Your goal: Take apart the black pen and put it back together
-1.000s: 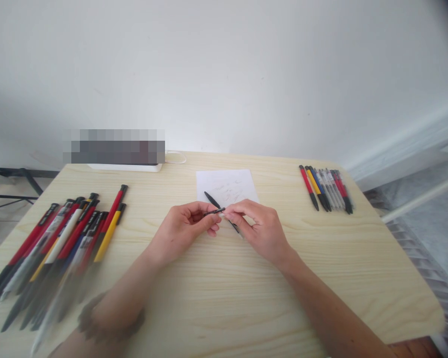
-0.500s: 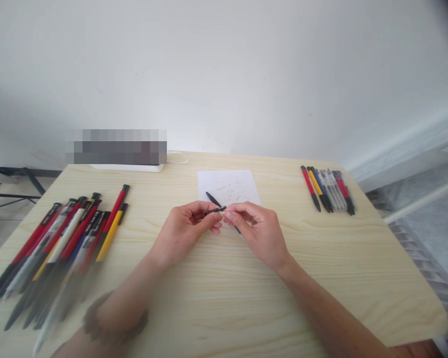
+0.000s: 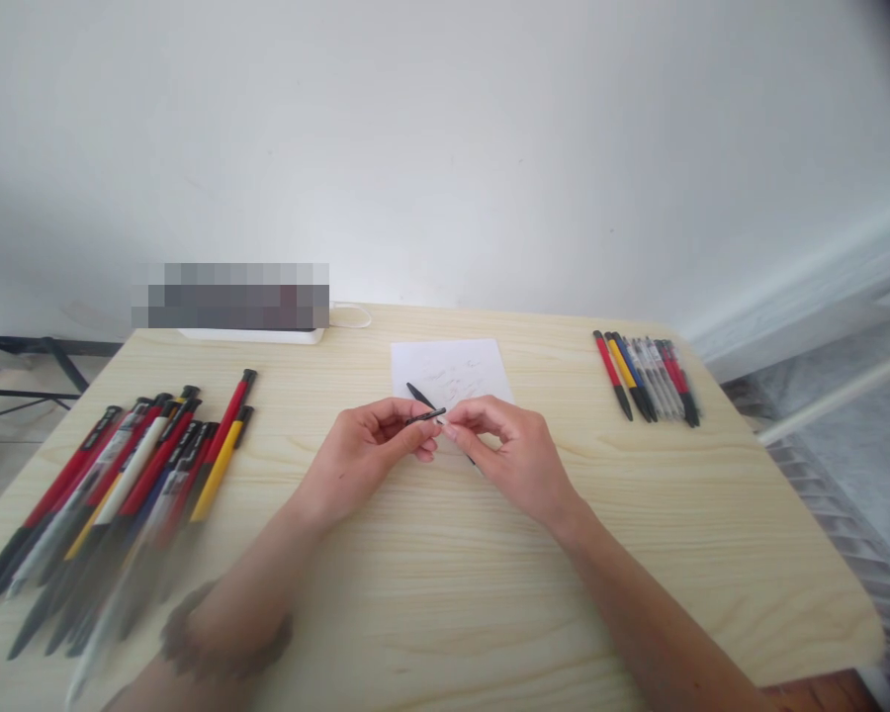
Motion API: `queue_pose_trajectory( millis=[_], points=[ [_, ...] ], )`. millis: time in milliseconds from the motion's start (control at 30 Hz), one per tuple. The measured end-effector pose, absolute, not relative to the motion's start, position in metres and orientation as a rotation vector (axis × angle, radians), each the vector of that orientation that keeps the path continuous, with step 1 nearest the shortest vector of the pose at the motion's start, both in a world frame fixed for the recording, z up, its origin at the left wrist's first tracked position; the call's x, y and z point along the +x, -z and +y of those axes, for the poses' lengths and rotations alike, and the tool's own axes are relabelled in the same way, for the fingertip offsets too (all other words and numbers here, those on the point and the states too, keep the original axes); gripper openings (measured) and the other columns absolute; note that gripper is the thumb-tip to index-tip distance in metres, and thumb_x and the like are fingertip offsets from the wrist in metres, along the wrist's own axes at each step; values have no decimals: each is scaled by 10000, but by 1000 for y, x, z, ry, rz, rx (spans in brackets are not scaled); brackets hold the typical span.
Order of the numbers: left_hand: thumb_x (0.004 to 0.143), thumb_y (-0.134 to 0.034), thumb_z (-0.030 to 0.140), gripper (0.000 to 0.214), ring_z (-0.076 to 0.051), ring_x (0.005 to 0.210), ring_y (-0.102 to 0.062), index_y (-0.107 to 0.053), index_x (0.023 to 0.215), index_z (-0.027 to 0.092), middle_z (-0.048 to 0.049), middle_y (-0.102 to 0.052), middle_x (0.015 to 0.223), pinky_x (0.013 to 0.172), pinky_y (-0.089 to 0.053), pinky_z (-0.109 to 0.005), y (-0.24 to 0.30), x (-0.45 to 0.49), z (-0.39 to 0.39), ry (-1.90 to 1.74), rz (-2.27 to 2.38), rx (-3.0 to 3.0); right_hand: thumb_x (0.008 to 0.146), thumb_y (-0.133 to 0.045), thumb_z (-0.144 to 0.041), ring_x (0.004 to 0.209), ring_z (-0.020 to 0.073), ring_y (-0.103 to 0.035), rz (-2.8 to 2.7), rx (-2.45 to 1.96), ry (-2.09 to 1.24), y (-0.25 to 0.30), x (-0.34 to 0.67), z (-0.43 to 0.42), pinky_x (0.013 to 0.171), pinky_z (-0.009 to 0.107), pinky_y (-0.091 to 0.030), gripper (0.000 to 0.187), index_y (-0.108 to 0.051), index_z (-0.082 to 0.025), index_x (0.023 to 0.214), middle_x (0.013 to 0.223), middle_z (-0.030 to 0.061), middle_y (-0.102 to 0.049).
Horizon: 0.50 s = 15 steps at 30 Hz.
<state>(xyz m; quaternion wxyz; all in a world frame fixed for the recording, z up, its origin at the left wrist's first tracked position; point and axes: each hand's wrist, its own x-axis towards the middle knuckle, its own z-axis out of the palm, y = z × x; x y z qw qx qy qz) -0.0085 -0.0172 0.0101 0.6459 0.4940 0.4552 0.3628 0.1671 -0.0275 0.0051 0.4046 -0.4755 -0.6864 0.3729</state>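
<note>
Between the thumb and fingers of my left hand (image 3: 360,450) is a slim black pen part (image 3: 431,414), its free end pointing right. My right hand (image 3: 515,450) pinches a small whitish piece (image 3: 440,421) right against that part; fingertips hide most of it, so I cannot tell its kind. Under both hands a thin black pen (image 3: 417,394) lies slanted, its upper end over a white paper sheet (image 3: 452,358) with faint pen scribbles. The pen's middle is hidden behind my fingers.
At left lies a big spread of red, yellow, white and clear pens (image 3: 144,465). A neat row of pens (image 3: 649,381) lies at the right. A white-based device (image 3: 252,336), pixelated on top, stands at the back left with a cable (image 3: 352,321). A wall rises behind the table (image 3: 445,613).
My right fingertips have shifted slightly left along the small whitish piece, and the black part's tip shows a little more clearly. The camera view has drifted slightly. The pens lie as before.
</note>
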Motion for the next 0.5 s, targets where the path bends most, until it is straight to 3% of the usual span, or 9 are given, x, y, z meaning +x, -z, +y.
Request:
queue_pose_trajectory(
  millis=[133,300,500],
  points=[
    [763,-619,263,189,-116,706,-597,-575,891,131,-25,-644,762,712,-485,-251,-7,-9,-16,-831,967,1106,840,-506,-262,774,126,-626,-1598,-1166,-1133,-5,168,-27,726,273,-522,298,-558,-212,1129,846,25,-662],
    [797,-578,272,186,-113,672,-584,-531,908,130,-24,-624,770,654,-479,-255,-2,-9,-16,-833,879,1115,831,-524,-265,746,122,-631,-1427,-1109,-1241,-7,166,-25,703,268,-524,164,-596,-197,962,844,32,-676],
    [821,-540,267,157,-84,603,-535,-504,886,128,-7,-595,744,605,-441,-227,-7,-7,-17,-786,901,1166,749,-629,-238,885,146,-606,-1402,-1082,-1187,-4,165,-24,804,282,-495,76,-642,-203,816,924,28,-647]
  ],
)
